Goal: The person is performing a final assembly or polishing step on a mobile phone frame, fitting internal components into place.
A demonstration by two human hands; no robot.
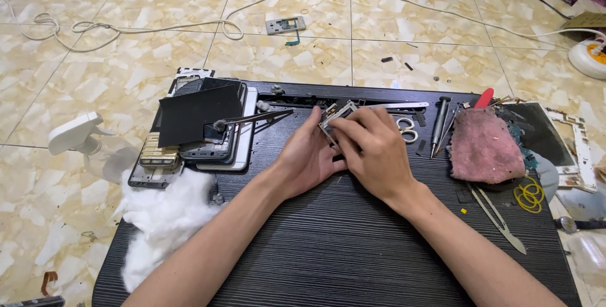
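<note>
- Two bare hands are meeting near the middle of a dark wood-grain board that is lying on a beige marble-patterned tiled floor.
- The left hand is lying palm inward, its fingers curling up to support a small metal-framed phone part from the left side.
- The right hand is folding over the left one, its fingers bending down and pinching the same part from above and from the right.
- The phone part is sitting tilted between both sets of fingertips, just above the board's centre, near the board's far edge.
- To the left, a stack of opened phones is lying on the board's corner, with a dark flat sheet resting on top.
- A lump of white cotton wool is spilling over the board's left edge, just below the stack.
- Small scissors and a screwdriver are lying just right of the hands.
- A pink cloth is lying farther right, with tweezers and yellow rubber bands near it.
- A white cable is trailing across the floor beyond the board, and a small white fan is standing on the floor at the left.
</note>
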